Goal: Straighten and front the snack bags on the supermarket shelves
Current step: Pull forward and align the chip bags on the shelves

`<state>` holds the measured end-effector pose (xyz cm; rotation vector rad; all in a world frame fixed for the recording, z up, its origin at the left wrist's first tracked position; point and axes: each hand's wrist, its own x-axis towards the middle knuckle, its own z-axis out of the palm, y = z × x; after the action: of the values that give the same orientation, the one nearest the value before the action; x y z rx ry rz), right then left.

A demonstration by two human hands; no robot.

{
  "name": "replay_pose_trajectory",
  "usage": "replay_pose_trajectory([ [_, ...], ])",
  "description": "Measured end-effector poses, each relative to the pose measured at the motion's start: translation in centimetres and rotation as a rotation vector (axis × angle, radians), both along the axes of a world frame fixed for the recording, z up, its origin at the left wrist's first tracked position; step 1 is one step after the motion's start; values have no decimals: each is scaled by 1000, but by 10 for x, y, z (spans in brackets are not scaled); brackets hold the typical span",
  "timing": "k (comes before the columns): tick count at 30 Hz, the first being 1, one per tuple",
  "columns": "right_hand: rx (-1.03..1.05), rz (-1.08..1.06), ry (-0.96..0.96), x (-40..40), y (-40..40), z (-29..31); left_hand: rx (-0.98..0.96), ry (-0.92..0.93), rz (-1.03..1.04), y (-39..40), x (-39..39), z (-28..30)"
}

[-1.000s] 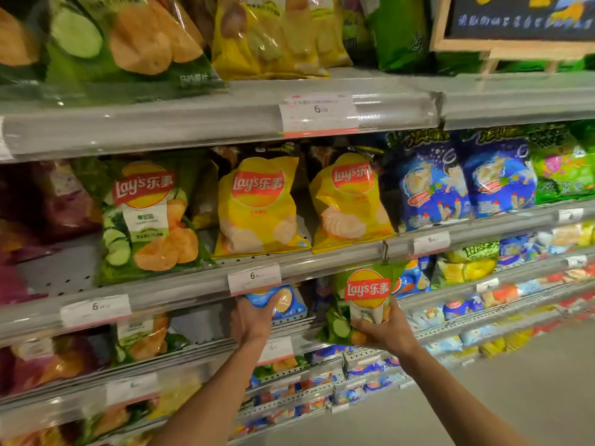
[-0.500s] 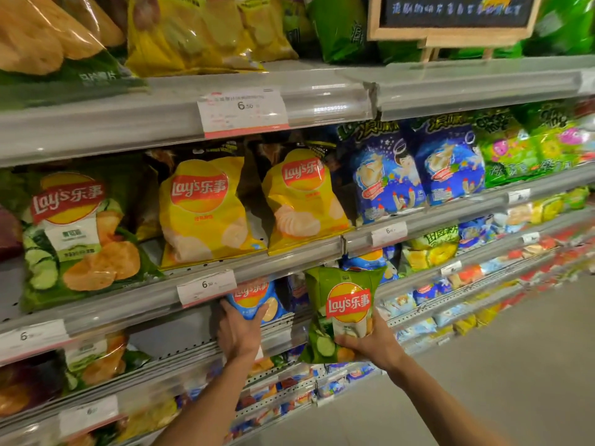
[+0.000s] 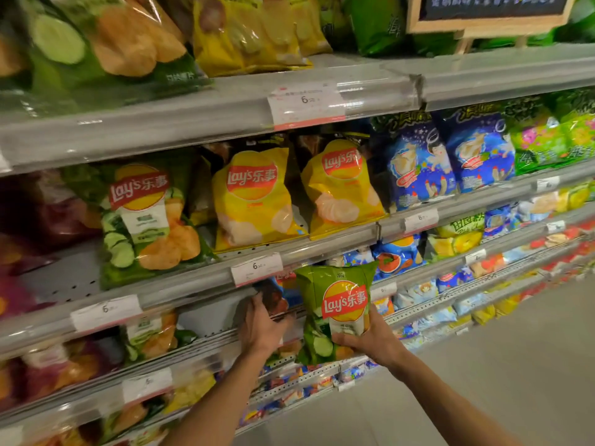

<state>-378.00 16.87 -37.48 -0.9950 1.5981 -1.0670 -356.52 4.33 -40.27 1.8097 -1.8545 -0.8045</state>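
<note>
From the head camera, both bare forearms reach up and forward toward the grey metal supermarket shelves (image 3: pixel 193 281). The right hand (image 3: pixel 370 341) is cupped under a small green crinkled-foil Lay's crisp bag with cucumber slices printed on it (image 3: pixel 338 310), fingers and thumb curled round its lower half; the bag stands upright, logo facing the camera, held just in front of the shelf edge rather than resting on it. The left hand (image 3: pixel 260 326) sits to the left of that bag, back toward the camera, its fingers curled onto a dark red-brown snack bag (image 3: pixel 273 297) that lies in the third shelf tier — just beneath a white price label (image 3: pixel 256 268). The two hands are near each other but apart.

One tier up, two yellow Lay's bags (image 3: pixel 254 201) stand side by side, leaning slightly, with a larger green cucumber Lay's bag (image 3: pixel 145 217) to their left and blue illustrated snack bags (image 3: pixel 418 165) to their right.
</note>
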Motion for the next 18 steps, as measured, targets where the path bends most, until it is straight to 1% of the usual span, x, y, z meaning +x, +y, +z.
replay_pose_trajectory([
  [4,32,93,25,45,-11,3,-187,-223,-26,22,59,7],
  [7,30,157,39,84,-30,0,-305,-333,-31,38,111,6],
  [10,17,208,79,124,-58,-3,-265,-525,5,49,160,2],
  [12,-4,239,106,147,-79,-2,-230,-611,17,54,187,-1],
  [18,-47,191,113,182,-142,6,-164,-691,-95,52,219,-14],
])
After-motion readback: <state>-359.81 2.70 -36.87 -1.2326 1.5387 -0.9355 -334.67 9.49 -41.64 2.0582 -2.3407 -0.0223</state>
